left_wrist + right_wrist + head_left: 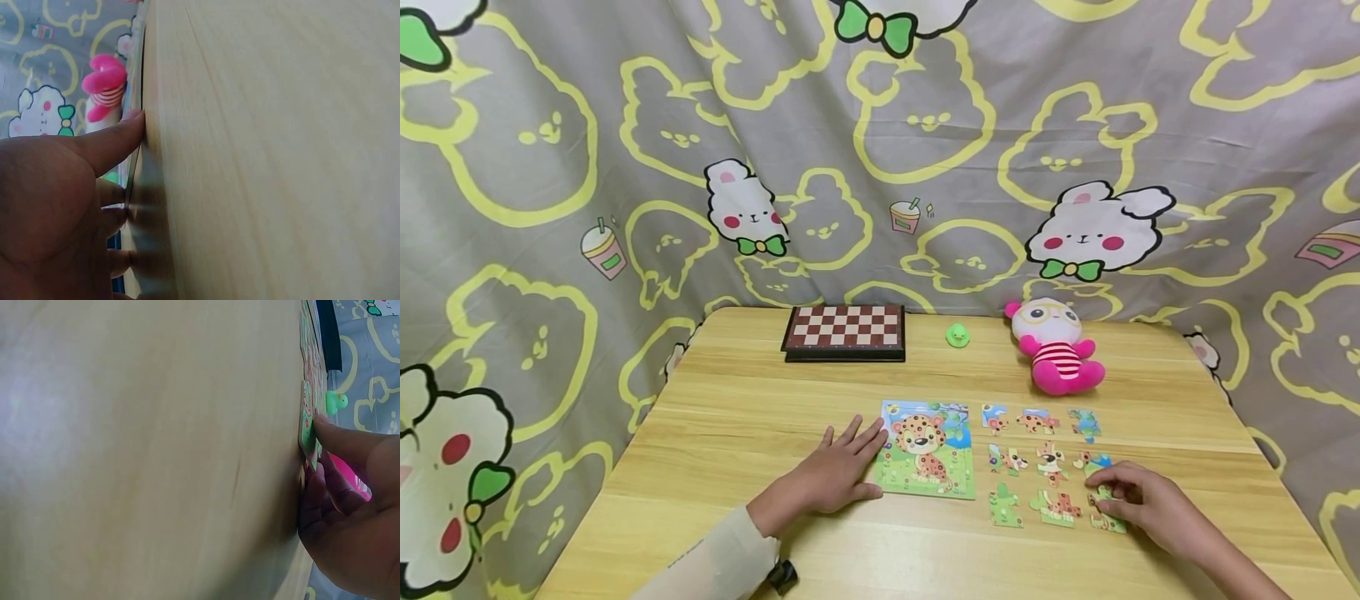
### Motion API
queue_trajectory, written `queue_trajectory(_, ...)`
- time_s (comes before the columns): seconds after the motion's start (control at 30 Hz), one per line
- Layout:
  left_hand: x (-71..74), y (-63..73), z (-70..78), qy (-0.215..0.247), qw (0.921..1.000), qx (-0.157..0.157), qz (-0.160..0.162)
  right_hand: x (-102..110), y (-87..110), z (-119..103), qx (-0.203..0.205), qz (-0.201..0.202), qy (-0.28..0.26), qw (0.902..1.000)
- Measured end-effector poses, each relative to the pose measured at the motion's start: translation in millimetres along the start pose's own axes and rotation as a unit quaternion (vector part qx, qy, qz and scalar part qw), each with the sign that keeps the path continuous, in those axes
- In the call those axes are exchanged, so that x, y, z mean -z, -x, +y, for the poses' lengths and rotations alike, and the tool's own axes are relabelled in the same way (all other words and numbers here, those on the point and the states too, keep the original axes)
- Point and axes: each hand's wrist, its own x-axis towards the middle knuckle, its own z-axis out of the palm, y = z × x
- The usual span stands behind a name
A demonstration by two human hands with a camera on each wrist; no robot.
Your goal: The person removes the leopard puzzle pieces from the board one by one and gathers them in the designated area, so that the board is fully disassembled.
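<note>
A square jigsaw picture [925,454] of a spotted leopard cub lies flat on the wooden table. My left hand [838,471] is spread beside it, its fingertips touching the picture's left edge. To the picture's right, several loose puzzle pieces [1051,461] are laid out in rows. At the lower right of these rows, my right hand [1150,504] has thumb and fingers bent about a green puzzle piece [307,422]. In the right wrist view the thumb touches that piece and the fingertips are at its end. Part of the right column is hidden under the fingers.
Along the back of the table [737,417] stand a folded checkered board box [846,332], a small green duck [957,336] and a pink-and-white plush toy [1057,354]. A patterned curtain [880,167] hangs behind and around the table.
</note>
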Motion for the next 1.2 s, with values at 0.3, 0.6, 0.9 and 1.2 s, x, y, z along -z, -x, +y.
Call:
queue_trajectory(0.3, 0.5, 0.2, 0.8, 0.002, 1.0000, 0.001, 0.001, -3.4, 0.1, -0.2, 0.003, 0.022, 0.020, 0.9996)
queue_trajectory(0.6, -0.9, -0.2, 0.2, -0.001, 1.0000, 0.001, 0.003, -3.1, -0.4, -1.8, 0.020, 0.034, 0.007, 0.9992)
queue_trajectory(0.9, -1.1, -2.8, -0.1, -0.002, 1.0000, 0.008, 0.006, -6.2, -10.9, -18.9, 0.049, 0.099, 0.079, 0.9907)
queue_trajectory(1.2, 3.4, -5.1, -1.6, -0.027, 0.9996, 0.005, 0.010, -14.5, -36.1, -48.9, 0.066, 0.135, 0.147, 0.9776)
